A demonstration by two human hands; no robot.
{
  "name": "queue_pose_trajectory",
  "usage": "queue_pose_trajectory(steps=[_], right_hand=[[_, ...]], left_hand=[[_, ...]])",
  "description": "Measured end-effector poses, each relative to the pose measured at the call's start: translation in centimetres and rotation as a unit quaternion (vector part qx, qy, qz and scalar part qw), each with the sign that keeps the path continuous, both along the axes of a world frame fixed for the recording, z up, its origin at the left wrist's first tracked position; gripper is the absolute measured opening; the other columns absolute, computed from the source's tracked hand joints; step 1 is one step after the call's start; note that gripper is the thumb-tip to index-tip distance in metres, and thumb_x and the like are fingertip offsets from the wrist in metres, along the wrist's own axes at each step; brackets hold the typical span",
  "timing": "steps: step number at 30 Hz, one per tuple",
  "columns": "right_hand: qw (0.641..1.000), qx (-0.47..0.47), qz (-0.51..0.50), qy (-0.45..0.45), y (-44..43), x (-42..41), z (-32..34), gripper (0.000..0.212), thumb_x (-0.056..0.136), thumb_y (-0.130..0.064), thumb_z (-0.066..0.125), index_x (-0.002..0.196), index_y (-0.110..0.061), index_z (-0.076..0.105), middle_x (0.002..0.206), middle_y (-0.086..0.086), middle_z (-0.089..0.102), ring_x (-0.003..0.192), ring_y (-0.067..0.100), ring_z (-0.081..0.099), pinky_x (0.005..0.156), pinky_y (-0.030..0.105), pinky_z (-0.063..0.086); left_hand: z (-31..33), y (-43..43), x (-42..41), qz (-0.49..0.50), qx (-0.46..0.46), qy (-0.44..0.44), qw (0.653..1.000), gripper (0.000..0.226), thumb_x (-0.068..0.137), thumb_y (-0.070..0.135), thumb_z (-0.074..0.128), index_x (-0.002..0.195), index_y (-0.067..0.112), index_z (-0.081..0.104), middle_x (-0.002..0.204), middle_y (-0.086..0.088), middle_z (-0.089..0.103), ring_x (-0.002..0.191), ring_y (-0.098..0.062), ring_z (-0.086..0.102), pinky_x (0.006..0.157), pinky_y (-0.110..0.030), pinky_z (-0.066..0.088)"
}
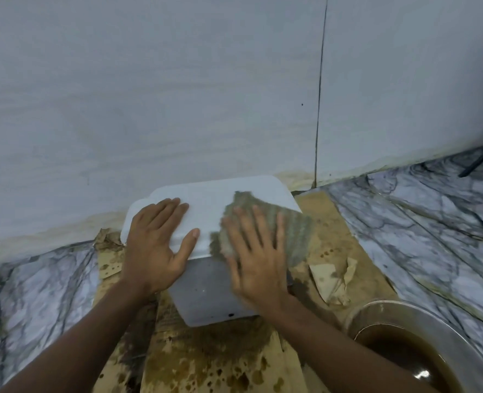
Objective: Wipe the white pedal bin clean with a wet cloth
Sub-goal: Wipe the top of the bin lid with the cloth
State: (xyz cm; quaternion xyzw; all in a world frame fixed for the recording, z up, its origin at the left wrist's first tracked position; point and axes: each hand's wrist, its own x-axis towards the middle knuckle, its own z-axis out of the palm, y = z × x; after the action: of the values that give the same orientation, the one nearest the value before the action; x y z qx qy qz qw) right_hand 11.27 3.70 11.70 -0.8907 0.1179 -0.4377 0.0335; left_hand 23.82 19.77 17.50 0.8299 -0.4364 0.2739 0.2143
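- The right hand (256, 259) lies flat with its grip spread wide, fingers fanned, palm pressing a grey-green cloth (266, 228) onto the lid; nothing is pinched. The hand is blurred.
- The left hand (156, 245) also has an open grip: fingers together and stretched out, thumb splayed toward 2 o'clock, palm flat on the lid's left half and front edge.
- The cloth covers the lid's right part, and its corner hangs past the lid edge toward 4 o'clock.
- The white pedal bin (206, 199) stands against the pale wall (149, 95), its lid closed; its shaded front face shows between the wrists.
- Stained brown cardboard (212, 358) lies under the bin on the marbled floor (433, 222).
- At 4 o'clock from the bin, near the right forearm, a metal bowl (438, 316) holds murky brown water.
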Motion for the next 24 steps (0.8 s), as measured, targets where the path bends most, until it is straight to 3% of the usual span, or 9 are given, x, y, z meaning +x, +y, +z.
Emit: queue_pose_trajectory(steps=[2, 5, 8, 11, 14, 18, 24], right_hand=[[0.997, -0.062, 0.043, 0.019, -0.3, 0.0, -0.4, 0.054, 0.105, -0.038, 0.031, 0.155, -0.018, 0.039, 0.163, 0.008, 0.034, 0.152, 0.031, 0.026, 0.122, 0.061, 0.014], [0.996, -0.084, 0.027, -0.001, -3.4, 0.6, 0.1, 0.054, 0.105, -0.042, 0.030, 0.149, -0.018, 0.049, 0.154, 0.008, 0.049, 0.143, 0.032, 0.043, 0.119, 0.057, 0.026], [0.997, -0.021, -0.007, -0.070, -6.6, 0.9, 0.8, 0.050, 0.102, -0.042, 0.039, 0.132, -0.012, 0.066, 0.133, 0.008, 0.067, 0.126, 0.032, 0.059, 0.110, 0.054, 0.040], [0.988, 0.063, 0.005, -0.138, -7.6, 0.8, 1.2, 0.041, 0.098, -0.032, 0.050, 0.119, -0.003, 0.070, 0.121, 0.011, 0.071, 0.119, 0.032, 0.062, 0.101, 0.049, 0.049], [0.985, 0.099, -0.034, -0.138, -5.8, 1.1, 1.7, 0.039, 0.100, -0.030, 0.049, 0.120, -0.004, 0.070, 0.123, 0.009, 0.070, 0.121, 0.033, 0.060, 0.103, 0.056, 0.045], [0.998, 0.032, -0.023, -0.045, -1.0, 2.5, 2.1, 0.045, 0.102, -0.039, 0.041, 0.129, -0.013, 0.066, 0.133, 0.005, 0.066, 0.127, 0.030, 0.057, 0.114, 0.057, 0.032], [0.999, -0.033, 0.019, -0.021, -2.3, 2.5, 1.6, 0.048, 0.103, -0.044, 0.042, 0.133, -0.014, 0.066, 0.133, 0.006, 0.067, 0.124, 0.030, 0.061, 0.109, 0.050, 0.041]], left_hand=[[0.0, 0.1, 0.1, -0.002, 0.006, 0.005, 1.000, 0.059, 0.096, 0.051, 0.048, 0.135, 0.008, 0.063, 0.140, -0.013, 0.060, 0.135, -0.029, 0.050, 0.117, -0.041, 0.031], [0.2, -0.1, 0.1, 0.004, 0.016, 0.023, 1.000, 0.062, 0.097, 0.054, 0.045, 0.137, 0.010, 0.061, 0.143, -0.011, 0.058, 0.139, -0.026, 0.046, 0.119, -0.035, 0.023], [0.2, -0.6, 0.2, 0.006, 0.020, 0.034, 0.999, 0.063, 0.097, 0.056, 0.043, 0.138, 0.011, 0.060, 0.144, -0.011, 0.057, 0.140, -0.026, 0.045, 0.120, -0.040, 0.025], [0.3, -0.7, 0.1, 0.008, 0.018, 0.032, 0.999, 0.062, 0.098, 0.055, 0.043, 0.137, 0.011, 0.061, 0.143, -0.011, 0.058, 0.139, -0.027, 0.047, 0.119, -0.042, 0.027], [0.1, -0.5, 0.0, 0.008, 0.011, 0.023, 1.000, 0.060, 0.097, 0.053, 0.046, 0.135, 0.009, 0.063, 0.141, -0.012, 0.060, 0.136, -0.028, 0.049, 0.117, -0.041, 0.028], [-0.1, -0.1, -0.1, 0.007, 0.017, 0.022, 1.000, 0.060, 0.098, 0.051, 0.046, 0.135, 0.008, 0.062, 0.141, -0.013, 0.059, 0.137, -0.029, 0.048, 0.116, -0.044, 0.030], [0.3, -0.1, 0.0, -0.001, 0.030, 0.027, 0.999, 0.061, 0.099, 0.053, 0.044, 0.139, 0.009, 0.059, 0.145, -0.012, 0.056, 0.139, -0.027, 0.045, 0.117, -0.036, 0.023]])
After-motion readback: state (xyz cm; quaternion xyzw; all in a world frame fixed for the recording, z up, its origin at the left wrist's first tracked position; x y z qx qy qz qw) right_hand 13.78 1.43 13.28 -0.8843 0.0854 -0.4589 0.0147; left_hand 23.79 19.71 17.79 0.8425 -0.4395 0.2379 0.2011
